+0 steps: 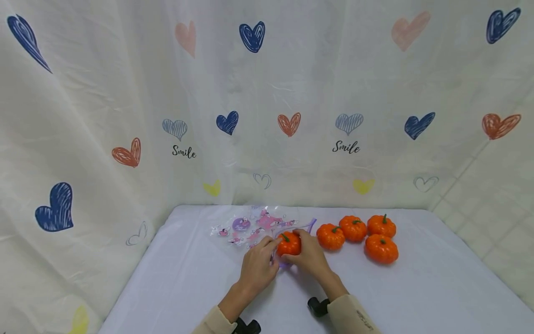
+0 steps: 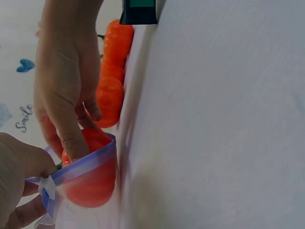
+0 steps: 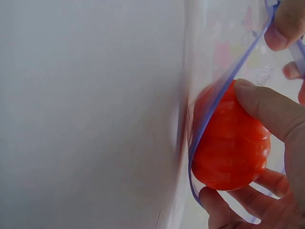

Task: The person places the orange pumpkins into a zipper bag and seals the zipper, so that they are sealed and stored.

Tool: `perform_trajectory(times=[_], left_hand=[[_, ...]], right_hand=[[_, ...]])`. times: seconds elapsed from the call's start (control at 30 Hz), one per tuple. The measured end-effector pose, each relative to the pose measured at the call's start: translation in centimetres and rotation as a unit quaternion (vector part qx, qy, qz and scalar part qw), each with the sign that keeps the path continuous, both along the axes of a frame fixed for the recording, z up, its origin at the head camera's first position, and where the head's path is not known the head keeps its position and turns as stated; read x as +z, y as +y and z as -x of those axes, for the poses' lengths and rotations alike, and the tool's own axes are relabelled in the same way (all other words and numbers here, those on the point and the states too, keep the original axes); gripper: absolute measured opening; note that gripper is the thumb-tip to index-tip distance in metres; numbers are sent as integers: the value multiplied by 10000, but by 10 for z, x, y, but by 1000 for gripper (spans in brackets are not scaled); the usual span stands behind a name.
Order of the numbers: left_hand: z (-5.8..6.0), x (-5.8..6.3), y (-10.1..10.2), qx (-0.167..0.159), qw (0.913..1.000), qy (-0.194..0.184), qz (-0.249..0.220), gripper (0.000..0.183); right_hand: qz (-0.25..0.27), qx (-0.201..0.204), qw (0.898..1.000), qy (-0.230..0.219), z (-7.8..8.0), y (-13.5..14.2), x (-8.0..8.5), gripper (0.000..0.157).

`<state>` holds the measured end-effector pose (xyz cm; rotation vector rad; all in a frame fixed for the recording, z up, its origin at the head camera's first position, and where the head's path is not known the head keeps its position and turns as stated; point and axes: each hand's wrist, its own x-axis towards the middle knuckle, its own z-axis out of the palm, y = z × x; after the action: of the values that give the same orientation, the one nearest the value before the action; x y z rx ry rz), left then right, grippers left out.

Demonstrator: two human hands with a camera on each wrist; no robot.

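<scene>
A small orange toy pumpkin (image 1: 289, 247) with a green stem sits in the mouth of a clear zip bag (image 1: 241, 224) with pink and purple cartoon prints. My right hand (image 1: 312, 256) grips this pumpkin, thumb on one side and fingers on the other, as the right wrist view shows. Part of the pumpkin (image 3: 233, 138) lies behind the bag's purple rim. With my left hand (image 1: 258, 264) I pinch that rim near the white slider (image 2: 46, 185), holding the mouth apart. In the left wrist view, the pumpkin's lower part shows through the clear plastic.
Several more orange pumpkins (image 1: 381, 249) stand grouped on the white tabletop (image 1: 421, 287), right of my right hand. Behind the table hangs a pale curtain (image 1: 308, 69) printed with hearts. Dark devices (image 1: 318, 306) are strapped at both wrists.
</scene>
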<state>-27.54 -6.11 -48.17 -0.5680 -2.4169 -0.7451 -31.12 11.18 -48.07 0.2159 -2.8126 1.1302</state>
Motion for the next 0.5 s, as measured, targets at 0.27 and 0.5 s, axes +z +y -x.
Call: perform_trajectory(times=[0.27,0.5], left_hand=[[1,0,0,46,9999,-37,-108,45],[1,-1,0,61,9999,-25,-133,46]], right_hand=[[89,-173,9995,-239,8,-11,-3,82],[114,-126,9994,-306,11,-16,-2,80]])
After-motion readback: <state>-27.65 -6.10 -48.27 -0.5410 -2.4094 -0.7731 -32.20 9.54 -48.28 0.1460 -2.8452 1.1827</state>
